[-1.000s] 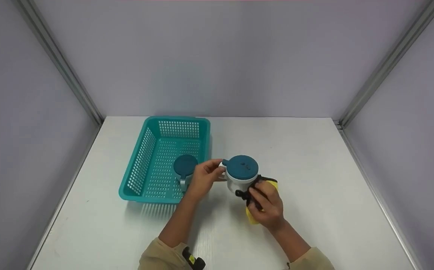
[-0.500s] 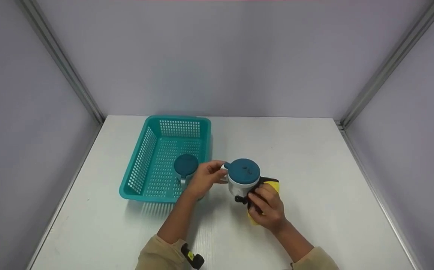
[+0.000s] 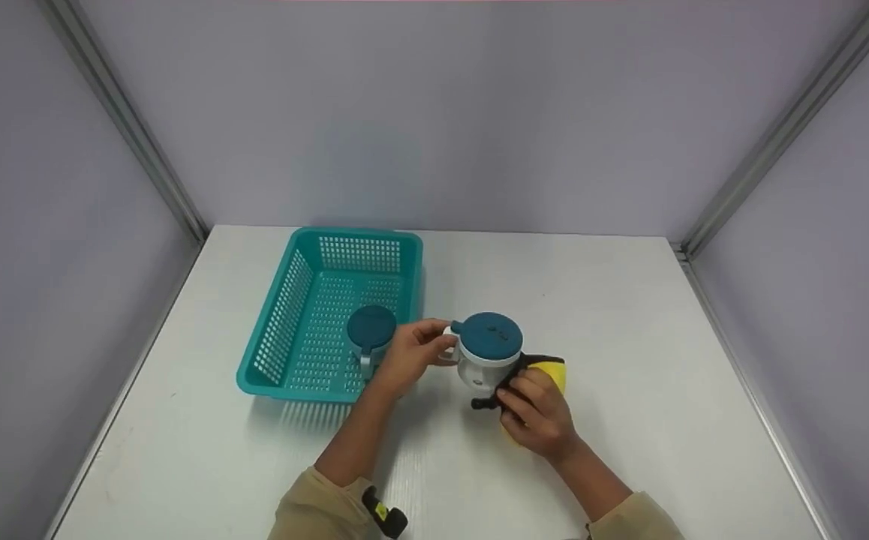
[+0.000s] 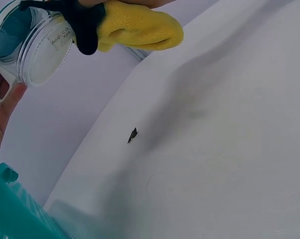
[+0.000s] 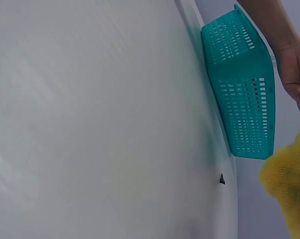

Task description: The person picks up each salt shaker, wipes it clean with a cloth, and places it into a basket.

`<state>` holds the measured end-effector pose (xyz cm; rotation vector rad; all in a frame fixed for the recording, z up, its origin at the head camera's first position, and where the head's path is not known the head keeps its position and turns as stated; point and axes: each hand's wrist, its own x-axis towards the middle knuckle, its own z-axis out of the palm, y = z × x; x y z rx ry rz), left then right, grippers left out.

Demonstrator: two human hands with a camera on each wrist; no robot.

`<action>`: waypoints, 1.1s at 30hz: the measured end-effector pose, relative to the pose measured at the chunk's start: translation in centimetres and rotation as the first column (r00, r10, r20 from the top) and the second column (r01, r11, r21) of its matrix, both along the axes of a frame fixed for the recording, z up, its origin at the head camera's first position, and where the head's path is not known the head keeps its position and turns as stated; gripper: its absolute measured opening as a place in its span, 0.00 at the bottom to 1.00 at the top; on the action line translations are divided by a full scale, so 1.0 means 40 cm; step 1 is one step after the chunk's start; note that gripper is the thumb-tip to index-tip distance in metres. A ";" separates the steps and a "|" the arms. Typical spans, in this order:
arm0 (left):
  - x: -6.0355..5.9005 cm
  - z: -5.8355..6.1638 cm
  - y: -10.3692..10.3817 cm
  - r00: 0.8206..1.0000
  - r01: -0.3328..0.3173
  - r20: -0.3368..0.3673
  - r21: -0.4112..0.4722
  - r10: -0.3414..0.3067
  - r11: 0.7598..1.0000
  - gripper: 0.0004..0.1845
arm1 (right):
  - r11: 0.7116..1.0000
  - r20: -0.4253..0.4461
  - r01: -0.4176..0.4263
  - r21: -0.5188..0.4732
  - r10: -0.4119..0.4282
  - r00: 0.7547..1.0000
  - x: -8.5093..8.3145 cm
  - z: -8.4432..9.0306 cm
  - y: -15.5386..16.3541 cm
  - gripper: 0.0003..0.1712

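Observation:
My left hand [image 3: 410, 356] pinches the white handle of a clear lidded jar [image 3: 483, 373], held up just right of the basket. The jar has a round dark teal lid [image 3: 491, 336] and a white rim; in the left wrist view its clear body [image 4: 50, 50] shows small printing on the bottom. My right hand [image 3: 539, 412] grips a yellow and black cloth [image 3: 552, 372] and presses it on the jar's lower right side. In the right wrist view a fuzzy yellow part of the cloth [image 5: 289, 184] shows at the edge. The palm-side fingers of the right hand are hidden.
To the left stands a teal plastic basket [image 3: 254, 352] with lattice walls. Inside it sits a second jar [image 3: 371, 328] with the same dark lid. On the white table [image 3: 629, 315] lies a small dark scrap [image 4: 132, 135]. Grey panels enclose the table at the back and sides.
Both hands and the jar have shifted very slightly right. The cloth in my right hand has slid a little down along the jar's side, baring more of its clear body.

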<state>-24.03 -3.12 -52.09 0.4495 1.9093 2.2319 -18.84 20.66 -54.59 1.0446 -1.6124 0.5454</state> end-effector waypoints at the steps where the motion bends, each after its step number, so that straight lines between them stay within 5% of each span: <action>1: -0.001 0.001 -0.001 1.000 0.002 -0.002 -0.001 -0.002 1.000 0.15 | 1.000 -0.005 -0.005 0.014 0.005 1.000 -0.001 -0.002 0.002 0.08; 9: -0.007 0.005 -0.008 0.999 0.034 -0.039 -0.011 -0.034 0.999 0.14 | 0.997 -0.008 -0.038 0.069 0.039 0.999 -0.002 -0.005 0.010 0.07; 26: 0.000 0.003 -0.019 0.997 0.069 -0.031 -0.012 -0.070 0.998 0.13 | 0.997 -0.067 -0.076 0.014 0.077 0.995 0.001 0.051 -0.008 0.06; 33: 0.003 0.023 -0.026 0.997 0.070 -0.024 -0.050 -0.071 0.996 0.11 | 0.997 -0.094 -0.083 0.002 0.083 0.992 0.000 0.076 -0.014 0.06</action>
